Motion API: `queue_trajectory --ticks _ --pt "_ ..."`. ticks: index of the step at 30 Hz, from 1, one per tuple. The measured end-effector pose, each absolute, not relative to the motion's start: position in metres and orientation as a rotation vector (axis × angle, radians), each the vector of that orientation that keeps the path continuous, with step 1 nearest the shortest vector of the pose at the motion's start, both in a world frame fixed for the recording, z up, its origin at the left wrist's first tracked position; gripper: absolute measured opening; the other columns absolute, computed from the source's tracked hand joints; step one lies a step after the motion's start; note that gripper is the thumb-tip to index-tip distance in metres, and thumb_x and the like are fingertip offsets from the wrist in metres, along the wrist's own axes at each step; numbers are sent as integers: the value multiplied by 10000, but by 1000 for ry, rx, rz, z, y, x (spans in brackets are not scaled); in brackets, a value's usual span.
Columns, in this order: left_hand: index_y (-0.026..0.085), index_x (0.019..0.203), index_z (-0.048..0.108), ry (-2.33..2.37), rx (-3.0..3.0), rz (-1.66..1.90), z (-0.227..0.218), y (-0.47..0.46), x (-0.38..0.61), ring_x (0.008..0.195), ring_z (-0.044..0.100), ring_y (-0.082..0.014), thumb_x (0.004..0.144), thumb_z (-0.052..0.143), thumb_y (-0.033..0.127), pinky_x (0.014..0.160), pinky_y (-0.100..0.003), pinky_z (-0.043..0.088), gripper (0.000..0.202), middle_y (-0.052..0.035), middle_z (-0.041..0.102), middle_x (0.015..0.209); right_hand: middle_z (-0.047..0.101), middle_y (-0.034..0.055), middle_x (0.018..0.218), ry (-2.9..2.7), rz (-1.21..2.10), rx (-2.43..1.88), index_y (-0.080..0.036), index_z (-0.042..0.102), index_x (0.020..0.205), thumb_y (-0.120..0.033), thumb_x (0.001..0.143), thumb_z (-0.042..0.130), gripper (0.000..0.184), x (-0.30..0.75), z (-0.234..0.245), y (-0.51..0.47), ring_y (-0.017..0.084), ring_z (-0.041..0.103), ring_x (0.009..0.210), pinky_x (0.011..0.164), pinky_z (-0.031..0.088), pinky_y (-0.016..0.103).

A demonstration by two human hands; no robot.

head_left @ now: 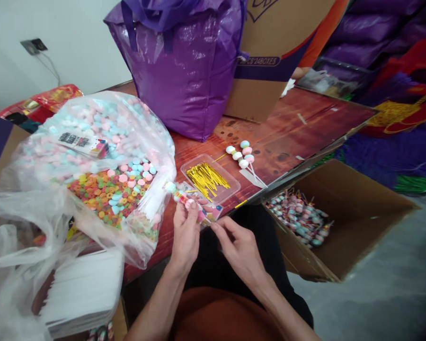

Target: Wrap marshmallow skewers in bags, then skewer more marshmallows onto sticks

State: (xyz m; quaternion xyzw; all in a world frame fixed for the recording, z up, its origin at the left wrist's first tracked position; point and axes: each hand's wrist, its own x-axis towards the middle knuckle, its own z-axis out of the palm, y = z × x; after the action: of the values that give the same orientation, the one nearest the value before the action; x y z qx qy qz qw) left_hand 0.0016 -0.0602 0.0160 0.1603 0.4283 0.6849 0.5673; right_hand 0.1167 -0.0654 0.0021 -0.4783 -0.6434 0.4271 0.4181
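Observation:
My left hand (186, 232) is closed around a candy skewer (180, 195) of pastel marshmallows and coloured rings, which seems to be in a clear printed wrapper. At the lower end of this skewer, my right hand (236, 239) has its fingertips pinched together; what lies between them is too small to make out. Just beyond the hands is a clear plastic tray (234, 186) holding gold twist ties (208, 180). To its right, two unwrapped candy skewers (244, 156) lie on the table with their white sticks toward me.
A large clear bag (163, 137) of marshmallows, ring candies and white sticks covers the table's left. Behind stand a purple bag (184, 71) and a carton (255, 94). Right of my legs, an open cardboard box (369, 218) contains finished-looking skewers. White sticks (81, 289) fill a bag at lower left.

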Motion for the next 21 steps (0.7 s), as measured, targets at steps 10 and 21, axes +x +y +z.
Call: queue_trajectory --ticks 10,21 --pt "128 988 732 1087 512 1518 10 -70 2 1037 694 -258 873 682 447 985 -399 503 343 -114 762 991 435 -51 557 -1424 1344 -1130 -191 520 651 -361 942 565 340 105 -3 -71 97 395 516 495 333 222" --pt "186 1120 721 989 525 1456 18 -88 -29 855 670 -181 861 710 403 790 -284 540 338 -78 734 962 379 -75 467 -919 1867 -904 -193 471 596 -495 895 638 457 70 18 -69 67 275 447 449 232 218"
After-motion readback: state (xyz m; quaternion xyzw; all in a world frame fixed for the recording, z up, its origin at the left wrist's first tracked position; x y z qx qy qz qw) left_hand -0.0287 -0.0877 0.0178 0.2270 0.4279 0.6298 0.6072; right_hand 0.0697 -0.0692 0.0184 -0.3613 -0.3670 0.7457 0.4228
